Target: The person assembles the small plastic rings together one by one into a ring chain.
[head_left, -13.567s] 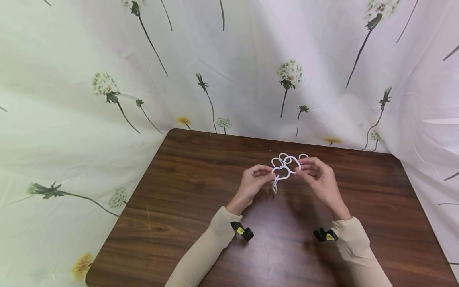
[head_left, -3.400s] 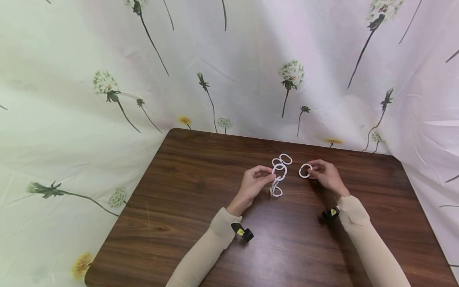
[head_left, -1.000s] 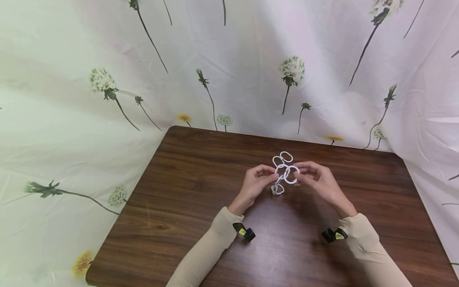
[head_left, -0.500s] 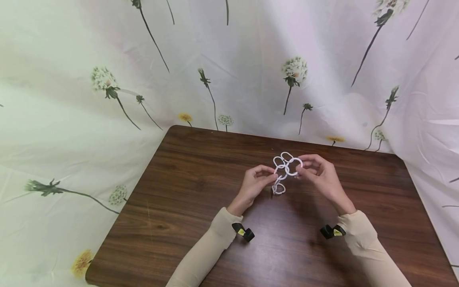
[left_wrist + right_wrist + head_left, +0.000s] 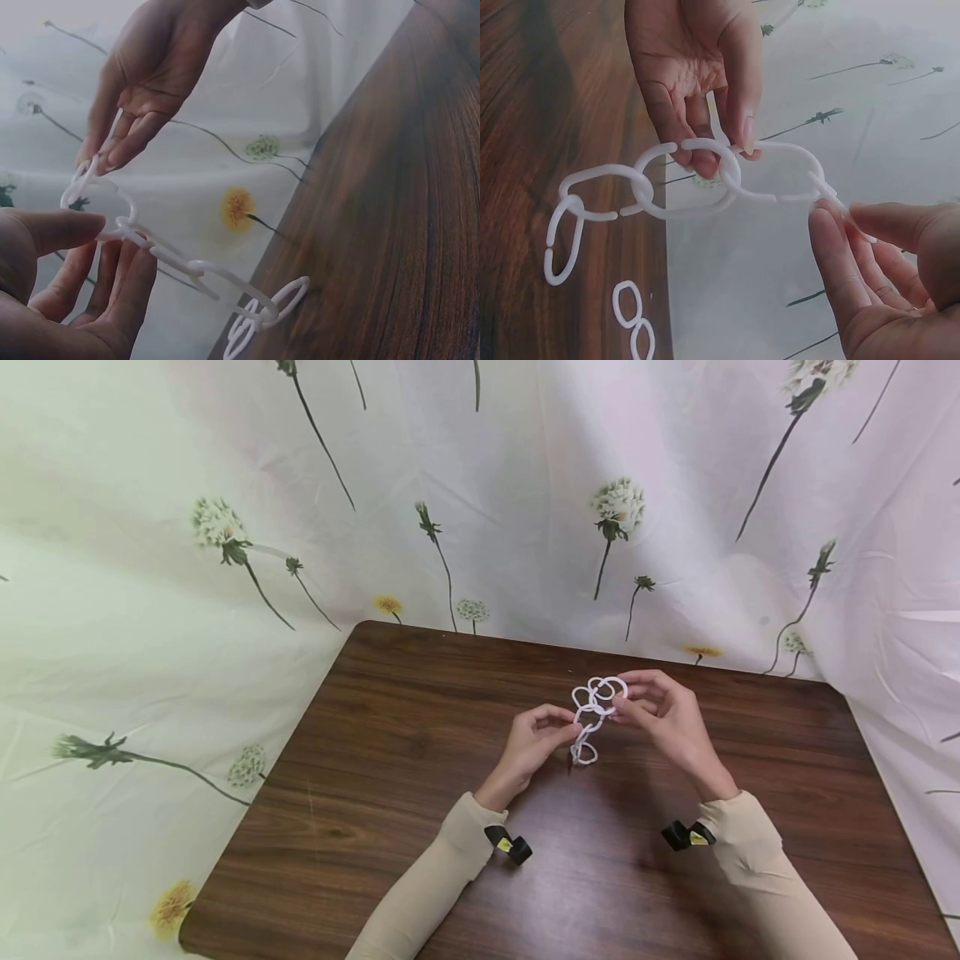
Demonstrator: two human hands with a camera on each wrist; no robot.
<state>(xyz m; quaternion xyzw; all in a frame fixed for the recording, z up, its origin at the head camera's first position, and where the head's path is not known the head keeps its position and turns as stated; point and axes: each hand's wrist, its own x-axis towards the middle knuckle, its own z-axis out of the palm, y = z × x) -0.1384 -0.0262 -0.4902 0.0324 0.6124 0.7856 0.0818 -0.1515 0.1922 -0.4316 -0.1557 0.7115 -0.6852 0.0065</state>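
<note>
White plastic chain links form a short chain (image 5: 592, 171) between the hands, above the table. In the head view the left hand (image 5: 528, 747) pinches one link between thumb and fingertips, and further links hang below it. The right hand (image 5: 670, 720) pinches a white link (image 5: 626, 687) on the right, held higher and farther back. In the right wrist view the links look hooked through one another, with small gaps in several of them. The right fingertips (image 5: 829, 225) partly hide the end link there.
Two joined white links (image 5: 616, 307) appear apart from the held chain, over the brown wooden table (image 5: 390, 718). A white curtain (image 5: 510, 460) printed with dandelions hangs behind and to the sides. Each wrist wears a small black camera.
The right hand earlier held a separate link to the right, then brought it against the chain. Over the last second it has risen farther back with that link. The left hand has hardly moved.
</note>
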